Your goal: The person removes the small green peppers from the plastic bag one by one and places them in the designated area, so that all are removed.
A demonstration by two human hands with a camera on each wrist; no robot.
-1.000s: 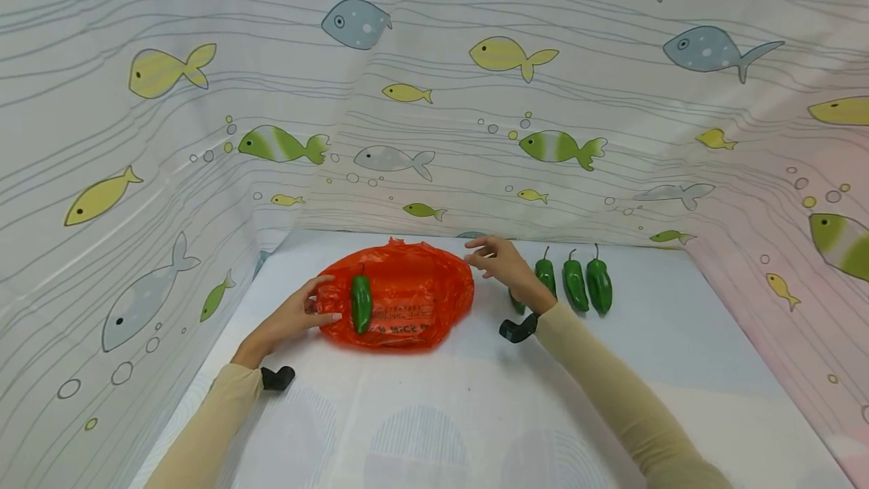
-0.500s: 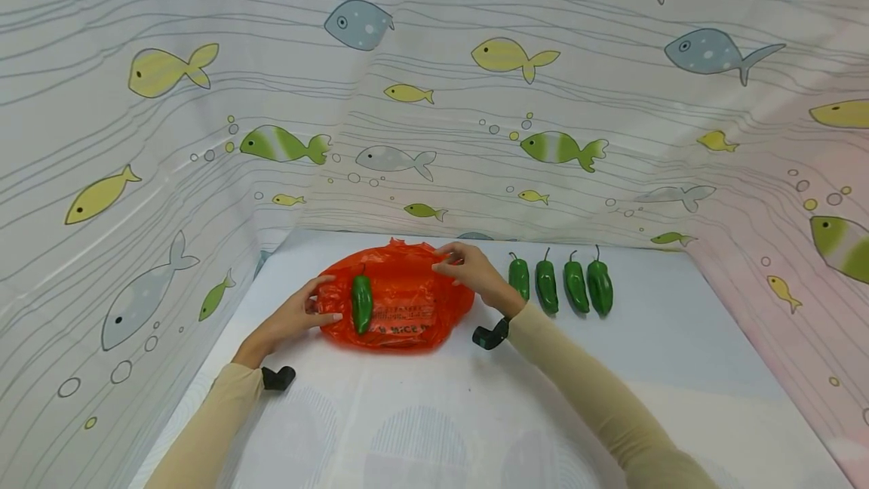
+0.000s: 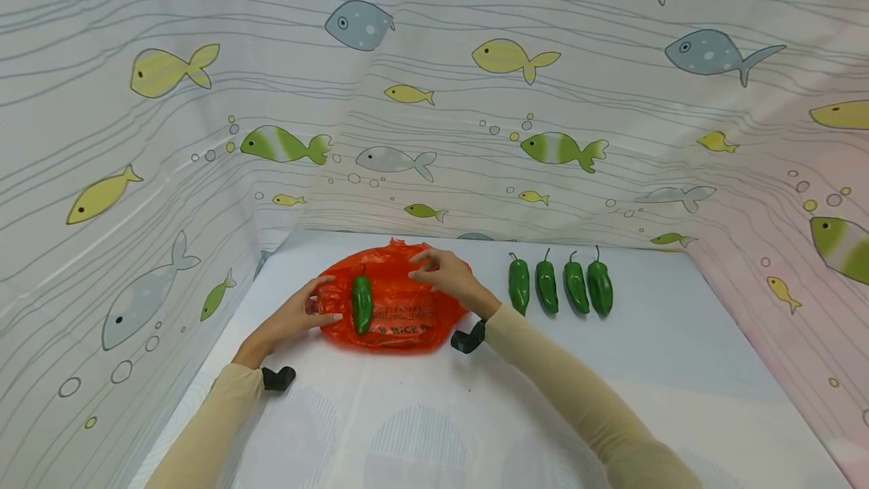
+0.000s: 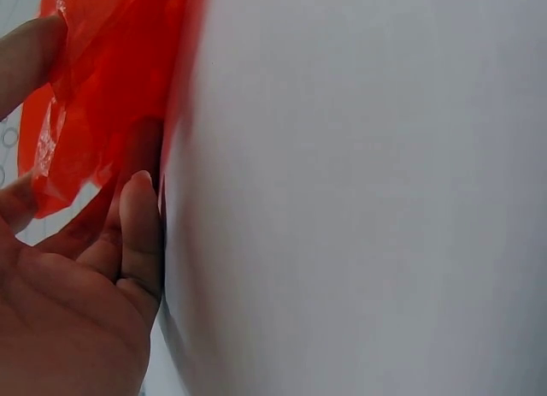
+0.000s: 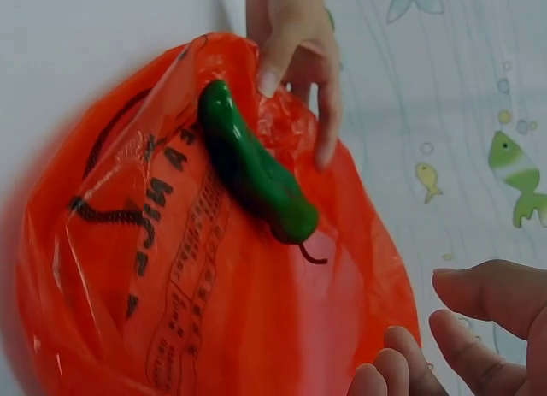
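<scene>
A crinkled red plastic bag (image 3: 407,300) with dark print lies flat toward the back of the table. On its left part rests one green chili pepper (image 3: 362,304), its stem pointing away. My left hand (image 3: 295,314) holds the bag's left edge; in the left wrist view some fingers (image 4: 139,233) reach under the red plastic (image 4: 115,79) while another touches it from the other side. Over the bag's right part hovers my right hand (image 3: 444,276), thumb and fingers apart and loosely bent, holding nothing. The pepper (image 5: 256,174) lies beyond those fingertips in the right wrist view.
Several more green chili peppers (image 3: 574,285) lie in a row to the right of the bag, stems toward the back. A pale table (image 3: 421,398) spreads in front. Fish-patterned sheeting (image 3: 448,119) rises behind and at both sides.
My right hand has moved left, from beside the peppers' row to over the bag, uncovering the row's leftmost pepper. My left hand, the bag and the pepper on it have stayed put.
</scene>
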